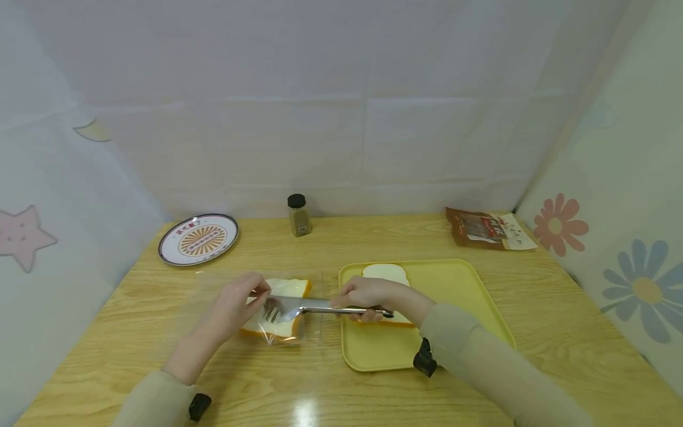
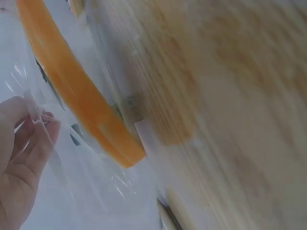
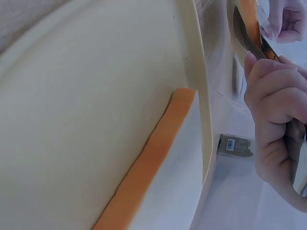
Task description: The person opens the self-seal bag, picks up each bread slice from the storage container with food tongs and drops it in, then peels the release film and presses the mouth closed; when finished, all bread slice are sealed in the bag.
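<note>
My left hand pinches the film of a clear plastic bag between thumb and fingers. A white bread slice with an orange-brown crust lies within the bag, on the table left of the tray. My right hand grips metal food tongs by the handle. Their slotted head reaches over the slice, under the film; in the right wrist view the tongs' two arms lie on either side of the crust. Beneath my right hand, a second bread slice rests on the yellow tray.
A round patterned plate lies at the back left. A spice jar with a black lid stands at the back middle. At the back right lies a brown and white food packet. White cloth walls border the wooden table.
</note>
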`<act>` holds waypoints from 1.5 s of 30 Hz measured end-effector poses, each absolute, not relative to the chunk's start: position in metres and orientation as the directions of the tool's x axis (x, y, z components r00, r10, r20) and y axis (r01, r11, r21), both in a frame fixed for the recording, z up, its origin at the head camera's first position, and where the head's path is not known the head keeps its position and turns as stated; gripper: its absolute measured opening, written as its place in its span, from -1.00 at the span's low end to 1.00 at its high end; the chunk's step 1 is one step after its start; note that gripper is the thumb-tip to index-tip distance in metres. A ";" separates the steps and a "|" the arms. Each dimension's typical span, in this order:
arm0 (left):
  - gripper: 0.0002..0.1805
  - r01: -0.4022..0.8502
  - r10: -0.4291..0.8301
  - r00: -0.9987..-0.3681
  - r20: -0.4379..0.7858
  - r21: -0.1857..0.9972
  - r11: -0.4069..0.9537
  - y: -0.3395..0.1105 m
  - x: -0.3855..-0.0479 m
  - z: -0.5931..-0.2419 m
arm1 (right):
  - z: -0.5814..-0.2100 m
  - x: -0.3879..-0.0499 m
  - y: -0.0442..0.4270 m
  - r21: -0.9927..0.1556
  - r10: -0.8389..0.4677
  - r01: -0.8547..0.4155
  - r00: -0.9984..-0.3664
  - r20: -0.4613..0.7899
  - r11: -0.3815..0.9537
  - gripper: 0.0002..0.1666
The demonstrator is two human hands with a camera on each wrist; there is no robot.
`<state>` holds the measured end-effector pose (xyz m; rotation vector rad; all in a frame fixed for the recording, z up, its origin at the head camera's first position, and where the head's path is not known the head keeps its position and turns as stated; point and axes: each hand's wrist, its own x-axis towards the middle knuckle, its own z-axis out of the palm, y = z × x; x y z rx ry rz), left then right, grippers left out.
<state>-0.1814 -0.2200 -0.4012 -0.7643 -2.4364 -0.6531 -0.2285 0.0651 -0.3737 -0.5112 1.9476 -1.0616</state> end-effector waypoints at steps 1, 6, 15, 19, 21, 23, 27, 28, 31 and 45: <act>-0.74 0.614 0.378 -0.723 0.578 0.288 0.735 -0.220 -0.181 -0.401 | -0.373 -0.229 0.063 -0.830 -0.675 0.043 -0.559 -0.481 0.556 -0.51; -0.78 0.561 0.352 -0.768 0.536 0.297 0.773 -0.223 -0.180 -0.399 | -0.372 -0.232 0.059 -0.836 -0.689 0.055 -0.538 -0.486 0.546 -0.49; -0.79 0.569 0.351 -0.753 0.556 0.282 0.773 -0.224 -0.180 -0.397 | -0.373 -0.236 0.059 -0.848 -0.706 0.085 -0.513 -0.488 0.523 -0.52; -0.75 0.613 0.363 -0.714 0.599 0.284 0.737 -0.220 -0.182 -0.396 | -0.374 -0.236 0.054 -0.846 -0.711 0.044 -0.521 -0.473 0.531 -0.54; -0.74 0.623 0.359 -0.707 0.609 0.295 0.725 -0.219 -0.182 -0.396 | -0.374 -0.235 0.050 -0.844 -0.710 0.033 -0.524 -0.471 0.536 -0.56; -0.75 0.627 0.354 -0.706 0.614 0.310 0.715 -0.218 -0.182 -0.395 | -0.374 -0.235 0.047 -0.842 -0.708 0.032 -0.525 -0.473 0.539 -0.59; -0.76 0.627 0.349 -0.703 0.619 0.308 0.716 -0.218 -0.182 -0.394 | -0.374 -0.236 0.042 -0.832 -0.692 0.036 -0.536 -0.484 0.554 -0.65; -0.76 0.628 0.351 -0.700 0.622 0.303 0.717 -0.218 -0.182 -0.394 | -0.374 -0.236 0.041 -0.828 -0.687 0.034 -0.540 -0.486 0.560 -0.66; -0.74 0.632 0.361 -0.683 0.635 0.266 0.728 -0.218 -0.182 -0.394 | -0.374 -0.237 0.037 -0.823 -0.684 0.017 -0.547 -0.483 0.568 -0.66; -0.72 0.682 0.440 -0.601 0.667 0.141 0.718 -0.222 -0.182 -0.396 | -0.374 -0.239 0.030 -0.822 -0.701 -0.011 -0.528 -0.479 0.569 -0.60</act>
